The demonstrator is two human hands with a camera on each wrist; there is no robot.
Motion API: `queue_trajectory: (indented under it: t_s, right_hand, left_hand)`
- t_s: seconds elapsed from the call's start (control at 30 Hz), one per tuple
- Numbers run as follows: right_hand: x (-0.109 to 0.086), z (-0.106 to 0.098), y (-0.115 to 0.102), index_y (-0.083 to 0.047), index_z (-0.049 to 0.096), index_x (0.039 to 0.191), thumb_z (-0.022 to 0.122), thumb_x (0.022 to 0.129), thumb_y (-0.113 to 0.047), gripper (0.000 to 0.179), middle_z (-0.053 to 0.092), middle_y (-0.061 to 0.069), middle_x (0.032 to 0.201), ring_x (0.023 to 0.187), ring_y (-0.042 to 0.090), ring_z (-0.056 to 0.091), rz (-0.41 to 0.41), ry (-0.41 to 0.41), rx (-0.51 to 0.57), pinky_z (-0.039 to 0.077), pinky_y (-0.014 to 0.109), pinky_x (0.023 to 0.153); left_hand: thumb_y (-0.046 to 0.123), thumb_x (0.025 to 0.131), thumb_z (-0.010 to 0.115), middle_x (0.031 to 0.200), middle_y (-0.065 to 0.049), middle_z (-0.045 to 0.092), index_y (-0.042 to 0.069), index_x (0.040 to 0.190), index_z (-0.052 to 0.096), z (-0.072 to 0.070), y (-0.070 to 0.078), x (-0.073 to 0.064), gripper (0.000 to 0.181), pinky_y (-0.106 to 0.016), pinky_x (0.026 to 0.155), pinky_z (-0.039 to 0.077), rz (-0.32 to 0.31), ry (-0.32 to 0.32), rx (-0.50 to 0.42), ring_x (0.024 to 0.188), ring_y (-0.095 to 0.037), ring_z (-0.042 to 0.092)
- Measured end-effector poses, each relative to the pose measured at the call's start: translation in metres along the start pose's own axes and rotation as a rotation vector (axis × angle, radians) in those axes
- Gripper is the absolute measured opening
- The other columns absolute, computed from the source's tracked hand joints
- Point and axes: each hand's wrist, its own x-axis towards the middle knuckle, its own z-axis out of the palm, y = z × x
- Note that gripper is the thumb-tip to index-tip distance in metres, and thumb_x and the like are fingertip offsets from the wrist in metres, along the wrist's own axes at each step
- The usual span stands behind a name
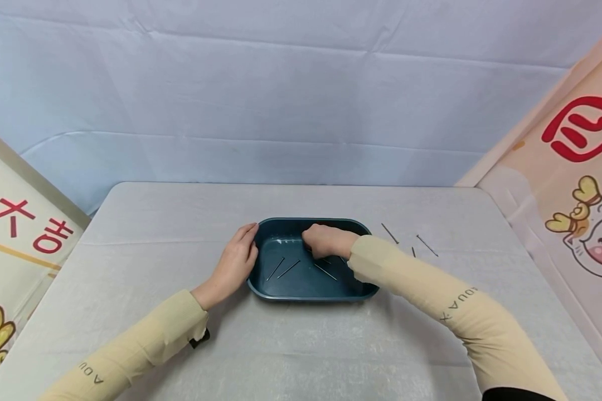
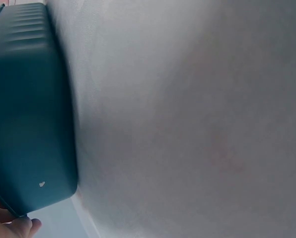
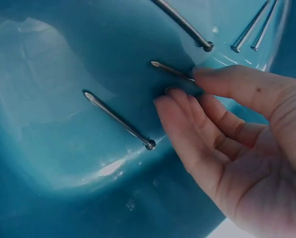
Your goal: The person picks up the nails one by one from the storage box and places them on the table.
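A dark teal tray [image 1: 291, 292] stands on the table with several metal nails in it. At its left end my left hand [image 1: 232, 269] grips the rim; in the left wrist view its fingers [image 2: 20, 225] pinch the tray edge. My right hand [image 1: 328, 240] reaches inside the tray, fingers curled. In the right wrist view, its thumb and fingers close round the hidden end of a nail [image 3: 170, 69], whose pointed end sticks out. Another nail [image 3: 119, 120] lies beside the fingertips, and a thicker-looking nail [image 3: 184, 24] lies beyond them.
To the right of the tray, a nail [image 1: 390, 233], another nail [image 1: 427, 245] and a partly hidden nail [image 1: 413, 252] lie on the cloth-covered table [image 1: 301, 356]. A pale cloth backdrop [image 1: 281, 111] hangs behind, with printed panels at both sides.
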Motion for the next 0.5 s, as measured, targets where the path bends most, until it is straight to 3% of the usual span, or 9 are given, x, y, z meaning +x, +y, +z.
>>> queue_trajectory:
  t_s: [0.3,0.5]
  right_hand:
    - [0.001,0.0019,-0.0007,-0.011,0.045,0.066,0.052,0.085,0.005,0.026,0.03,-0.001,0.056,0.051,0.012,0.034,-0.009,0.005,0.0,0.03,0.023,0.047]
    - [0.0021,0.0019,-0.0014,-0.007,0.054,0.082,0.055,0.085,0.002,0.01,0.037,0.001,0.064,0.056,0.013,0.038,0.013,-0.033,0.014,0.032,0.023,0.05]
  left_hand:
    - [-0.001,0.089,0.045,0.129,-0.021,0.046,-0.011,0.128,0.045,0.0001,0.0001,0.0004,0.04,-0.04,0.095,0.042,0.002,0.002,0.002,0.119,-0.029,0.046]
    - [-0.002,0.088,0.046,0.128,-0.022,0.047,-0.011,0.127,0.045,0.0,0.0004,0.0009,0.04,-0.04,0.095,0.042,0.005,0.009,0.012,0.118,-0.03,0.047]
